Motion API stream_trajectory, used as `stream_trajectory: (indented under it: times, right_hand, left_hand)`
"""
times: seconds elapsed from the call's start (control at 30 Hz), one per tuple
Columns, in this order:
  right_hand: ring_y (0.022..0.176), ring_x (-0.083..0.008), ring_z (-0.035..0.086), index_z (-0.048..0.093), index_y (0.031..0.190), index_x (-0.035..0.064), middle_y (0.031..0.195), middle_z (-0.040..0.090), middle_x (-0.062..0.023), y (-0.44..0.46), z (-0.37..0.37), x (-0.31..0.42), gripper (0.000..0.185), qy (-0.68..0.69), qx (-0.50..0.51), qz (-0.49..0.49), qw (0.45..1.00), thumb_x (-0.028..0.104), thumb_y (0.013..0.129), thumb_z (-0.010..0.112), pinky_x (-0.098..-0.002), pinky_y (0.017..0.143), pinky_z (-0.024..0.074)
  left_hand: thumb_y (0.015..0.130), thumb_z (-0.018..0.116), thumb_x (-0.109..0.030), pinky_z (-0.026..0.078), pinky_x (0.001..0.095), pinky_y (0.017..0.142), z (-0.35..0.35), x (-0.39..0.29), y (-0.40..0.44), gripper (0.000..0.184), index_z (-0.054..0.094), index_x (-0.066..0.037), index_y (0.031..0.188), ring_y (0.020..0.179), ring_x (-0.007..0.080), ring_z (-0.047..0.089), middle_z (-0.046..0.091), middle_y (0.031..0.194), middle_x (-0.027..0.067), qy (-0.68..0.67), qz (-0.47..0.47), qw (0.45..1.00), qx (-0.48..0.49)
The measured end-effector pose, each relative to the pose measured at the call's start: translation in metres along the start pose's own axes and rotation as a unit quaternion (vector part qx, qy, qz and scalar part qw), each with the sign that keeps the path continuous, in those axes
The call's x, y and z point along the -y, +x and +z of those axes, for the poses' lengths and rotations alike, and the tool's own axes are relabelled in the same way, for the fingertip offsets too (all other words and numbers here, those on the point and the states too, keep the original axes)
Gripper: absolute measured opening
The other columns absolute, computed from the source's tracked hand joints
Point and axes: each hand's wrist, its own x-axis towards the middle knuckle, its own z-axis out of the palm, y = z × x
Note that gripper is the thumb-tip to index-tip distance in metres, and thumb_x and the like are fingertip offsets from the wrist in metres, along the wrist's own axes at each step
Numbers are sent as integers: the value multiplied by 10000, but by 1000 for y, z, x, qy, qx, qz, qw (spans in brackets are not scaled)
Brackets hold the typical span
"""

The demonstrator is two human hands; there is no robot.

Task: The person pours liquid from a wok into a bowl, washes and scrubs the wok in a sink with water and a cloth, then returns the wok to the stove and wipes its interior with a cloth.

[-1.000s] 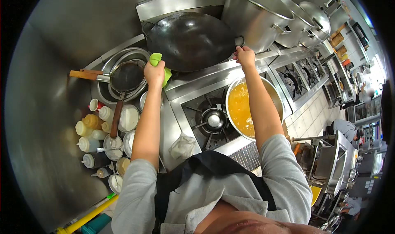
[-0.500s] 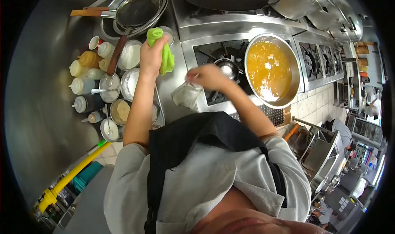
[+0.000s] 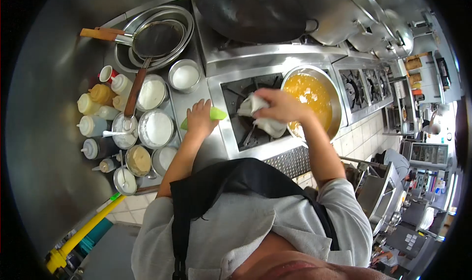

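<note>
My left hand is over the steel counter, closed on a bunched green cloth. The cloth passes between thumb and fingers and shows on both sides of the hand. My right hand grips a crumpled white cloth above the black burner grate; the cloth hides part of the grate. Right beside that hand stands a wide steel bowl with bubbly yellow liquid in it, partly covered by my right hand and forearm.
On the left are several containers of white powder, squeeze bottles and stacked steel bowls with strainers on top. A container sits behind my left hand. A dark wok stands at the back; more burners are at right.
My left hand has come down and toward me with the green cloth, uncovering the container behind. My right hand has carried the white cloth rightward over the burner. The camera view has shifted.
</note>
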Motion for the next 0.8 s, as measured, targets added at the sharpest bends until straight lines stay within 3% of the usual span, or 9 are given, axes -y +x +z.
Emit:
stream_trajectory:
  times: [0.1,0.17,0.2,0.27,0.43,0.53,0.6,0.67,0.8]
  right_hand:
    - [925,-101,625,622,1233,56,1018,691,-32,15,-89,27,410,129,-104,32,986,166,857,743,-282,816,519]
    - [849,-86,621,651,1129,51,939,683,-22,59,-143,3,306,103,-182,-84,974,156,853,735,-264,761,516]
    - [831,-83,614,663,1089,51,910,682,-14,79,-166,7,266,111,-223,-96,964,151,852,728,-265,750,511]
    - [788,-117,618,681,1048,49,869,684,-36,125,-209,-9,273,52,-282,-88,954,215,837,730,-287,753,505]
    - [975,-321,677,641,1171,73,1024,702,-179,237,-260,-98,491,-177,-381,74,905,402,814,714,-412,853,514]
    - [1143,-313,635,605,1262,62,1243,645,-171,282,-230,-146,534,-360,-274,214,866,379,840,681,-424,969,506]
    - [1133,-343,635,608,1219,31,1242,643,-171,352,-220,-190,533,-334,-307,209,866,358,808,699,-422,963,515]
    - [1119,-344,645,618,1186,19,1230,642,-194,361,-195,-122,458,-230,-266,229,908,286,817,668,-421,928,533]
    - [988,-318,699,660,1084,53,1112,678,-208,383,-105,-35,324,-307,-215,11,927,208,800,638,-413,839,567]
  left_hand:
    - [799,775,-360,494,394,897,-12,-13,35,700,499,-32,1352,1055,310,615,644,1154,160,-165,-56,984,-35]
    - [854,753,-373,497,335,834,-28,-25,73,594,531,-16,1274,921,212,614,650,1021,113,-352,-151,920,-83]
    - [854,753,-373,497,335,834,-36,-27,99,594,531,-16,1274,921,212,614,650,1021,113,-351,-152,920,-87]
    - [866,716,-462,497,367,761,-46,-22,154,540,587,-10,1132,812,239,625,652,907,127,-508,-227,813,-171]
    - [885,647,-546,479,364,693,-47,5,230,549,604,0,911,708,235,607,621,739,113,-464,-267,842,-75]
    - [890,610,-500,477,416,706,-58,10,244,522,605,21,871,748,348,626,648,780,184,-397,-215,892,-2]
    - [901,573,-443,475,456,736,-66,9,247,471,605,27,886,805,406,633,661,825,222,-340,-200,919,3]
    - [904,557,-430,473,469,747,-76,3,249,462,604,29,890,821,423,629,661,837,233,-308,-211,928,14]
    - [912,559,-410,467,487,742,-69,3,249,443,592,30,869,826,445,623,656,823,242,-311,-203,928,-20]
